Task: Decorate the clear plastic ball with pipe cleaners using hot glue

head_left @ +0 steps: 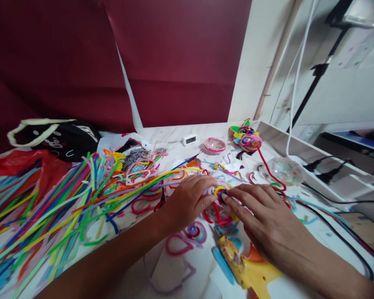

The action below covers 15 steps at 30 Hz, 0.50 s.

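Observation:
In front of me, my left hand (188,199) and my right hand (266,216) meet over a small coiled pipe-cleaner piece (220,192) in yellow, red and blue. My left thumb and fingers pinch its left side, while my right fingertips press on the blue part. Just below my fingers is a clear rounded piece (220,212) with red pipe cleaner on it, partly hidden. A flat pipe-cleaner spiral (193,229) with a purple centre lies near my left wrist, beside a pink pipe-cleaner loop (178,245). Under my right forearm sits a yellow tool (258,272) resembling a glue gun.
Many loose pipe cleaners (81,207) cover the left side. Behind them stands a black bag (71,141). A small digital clock (190,139), a pink-rimmed clear bowl (214,145) and a colourful pipe-cleaner animal (246,135) are at the back. Black cables (330,226) run along the right.

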Available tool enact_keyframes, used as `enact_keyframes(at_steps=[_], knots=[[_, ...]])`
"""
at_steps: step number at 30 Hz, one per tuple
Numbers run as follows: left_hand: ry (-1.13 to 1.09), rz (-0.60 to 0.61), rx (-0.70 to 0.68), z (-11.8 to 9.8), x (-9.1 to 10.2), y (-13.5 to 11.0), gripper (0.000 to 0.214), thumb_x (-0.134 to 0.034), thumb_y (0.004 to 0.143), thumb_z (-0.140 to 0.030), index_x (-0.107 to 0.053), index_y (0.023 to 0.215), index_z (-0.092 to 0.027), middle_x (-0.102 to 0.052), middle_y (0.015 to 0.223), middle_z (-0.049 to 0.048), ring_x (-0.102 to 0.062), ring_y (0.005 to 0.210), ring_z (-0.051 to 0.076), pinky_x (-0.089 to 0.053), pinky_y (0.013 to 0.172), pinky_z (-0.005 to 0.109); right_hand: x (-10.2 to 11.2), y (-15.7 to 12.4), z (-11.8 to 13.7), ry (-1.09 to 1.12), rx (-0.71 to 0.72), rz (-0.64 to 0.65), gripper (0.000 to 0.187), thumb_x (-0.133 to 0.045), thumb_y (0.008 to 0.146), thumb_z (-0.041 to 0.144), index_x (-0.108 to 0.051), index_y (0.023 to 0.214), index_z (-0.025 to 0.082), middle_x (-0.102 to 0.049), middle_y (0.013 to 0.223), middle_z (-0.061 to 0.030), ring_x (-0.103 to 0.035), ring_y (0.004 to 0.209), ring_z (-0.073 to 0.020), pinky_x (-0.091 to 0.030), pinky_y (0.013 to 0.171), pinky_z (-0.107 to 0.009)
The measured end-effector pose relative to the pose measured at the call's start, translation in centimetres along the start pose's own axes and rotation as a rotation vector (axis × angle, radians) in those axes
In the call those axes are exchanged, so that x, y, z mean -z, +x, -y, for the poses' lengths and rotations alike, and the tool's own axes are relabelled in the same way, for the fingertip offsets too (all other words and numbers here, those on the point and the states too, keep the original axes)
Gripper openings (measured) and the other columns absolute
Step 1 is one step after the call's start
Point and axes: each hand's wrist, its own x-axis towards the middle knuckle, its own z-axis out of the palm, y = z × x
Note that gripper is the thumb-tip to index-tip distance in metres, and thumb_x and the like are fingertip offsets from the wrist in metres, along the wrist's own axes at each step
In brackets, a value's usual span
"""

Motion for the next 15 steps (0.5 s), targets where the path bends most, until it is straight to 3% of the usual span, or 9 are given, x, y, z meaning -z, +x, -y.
enact_keyframes(at_steps=[6, 15], knots=[[-0.007, -0.007, 0.012, -0.01, -0.30, 0.00, 0.024, -0.039, 0.096, -0.019, -0.057, 0.112, -0.017, -0.065, 0.116, 0.0079, -0.058, 0.112, 0.018, -0.045, 0.100, 0.036, -0.33, -0.05, -0.22, -0.015, 0.020, 0.008, 0.038, -0.044, 0.088, 0.006, -0.055, 0.124, 0.006, -0.062, 0.120, -0.0146, -0.049, 0.108, -0.0328, -0.041, 0.086, -0.052], [0.034, 0.019, -0.019, 0.15, -0.52, -0.04, 0.024, -0.042, 0.095, -0.019, -0.059, 0.112, -0.018, -0.065, 0.115, 0.0076, -0.057, 0.111, 0.019, -0.045, 0.101, 0.037, -0.64, -0.09, -0.06, -0.026, 0.035, -0.006, 0.037, -0.045, 0.087, 0.007, -0.057, 0.123, 0.007, -0.064, 0.119, -0.0133, -0.050, 0.107, -0.0321, -0.040, 0.088, -0.054]])
